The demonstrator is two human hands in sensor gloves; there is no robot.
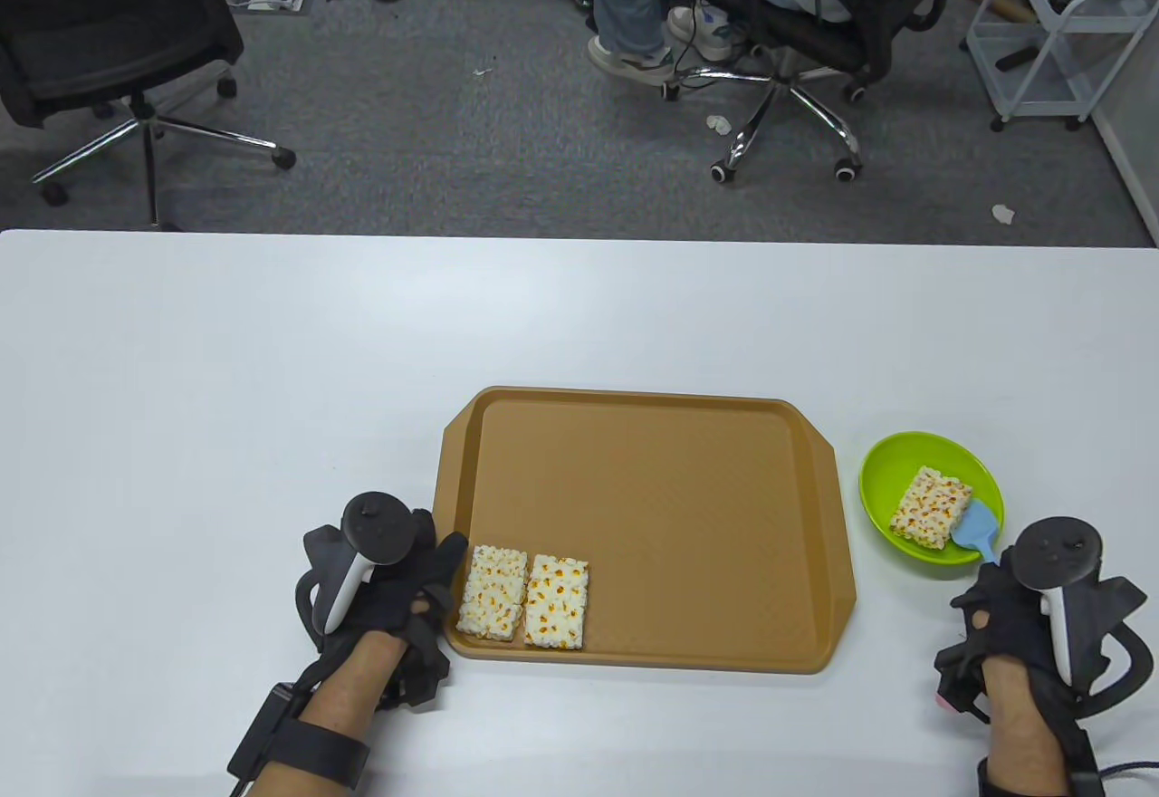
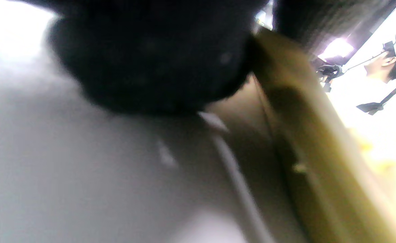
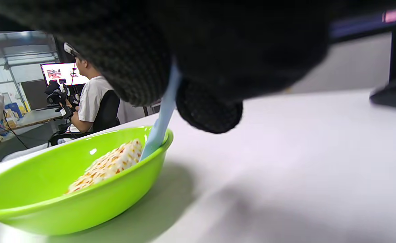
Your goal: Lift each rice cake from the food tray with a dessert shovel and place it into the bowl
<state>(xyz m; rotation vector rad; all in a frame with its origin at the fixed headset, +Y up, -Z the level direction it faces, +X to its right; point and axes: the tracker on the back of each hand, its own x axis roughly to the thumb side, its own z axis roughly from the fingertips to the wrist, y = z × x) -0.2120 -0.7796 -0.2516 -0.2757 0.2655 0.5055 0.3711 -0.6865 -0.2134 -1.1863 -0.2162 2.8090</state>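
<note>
Rice cake [image 1: 930,508] lies inside the green bowl [image 1: 883,471], right of the tray, table view. Blue dessert shovel [image 1: 976,532] blade rests in the bowl, touching the cake's near right edge; handle runs back over the rim to the right hand [image 1: 1019,616]. Right hand's grip is mostly hidden under its tracker from above. Brown food tray [image 1: 652,507] sits mid-table. Two more rice cakes [image 1: 523,599] lie side by side, touching, in its near left corner. Left hand [image 1: 385,593] rests at the tray's left edge, fingertips on or against the rim beside the leftmost cake. White table [image 1: 272,380] carries everything. Beyond its far edge: grey carpet, a black office chair at left, a seated person in a second chair at upper right, a white wire cart at far right.

Left wrist view: blurred. Dark gloved mass fills the top; tray rim [image 2: 306,141] runs diagonally just beside it, touching or nearly so. Cannot tell whether the left hand's fingers curl round the rim or only press it.

Right wrist view: gloved fingers [image 3: 140,67] close round the pale blue shovel handle [image 3: 164,111], pinching it. Handle drops over the bowl's rim [image 3: 83,202] onto the cake [image 3: 113,163]. Bowl stands flat on the table. Seated person and a lit monitor in the background.
</note>
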